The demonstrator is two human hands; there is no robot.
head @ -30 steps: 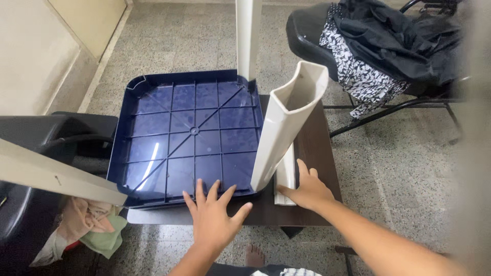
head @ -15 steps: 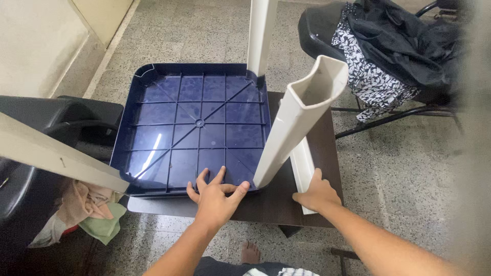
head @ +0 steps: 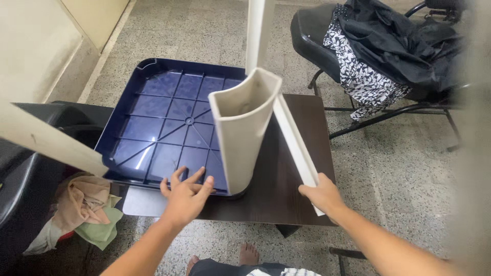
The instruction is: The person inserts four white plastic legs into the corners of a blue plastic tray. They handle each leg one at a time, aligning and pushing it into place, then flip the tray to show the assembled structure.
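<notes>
left hand (head: 185, 197), fingers spread flat on the near rim of the blue tray (head: 153, 133). right hand (head: 323, 196) at 4 o'clock, closed around a flat cream strip (head: 295, 143), tilted. hollow cream leg (head: 244, 130) stands upright on the ribbed tray. dark table (head: 291, 179) beneath; clothes on chair (head: 312, 30) at 1 o'clock.

navy tray (head: 153, 133), cream legs (head: 240, 133), dark-brown table (head: 279, 189)

glossy blue plastic tray (head: 153, 133), matt cream plastic leg (head: 240, 138), dark wood-look table (head: 286, 189)
</notes>
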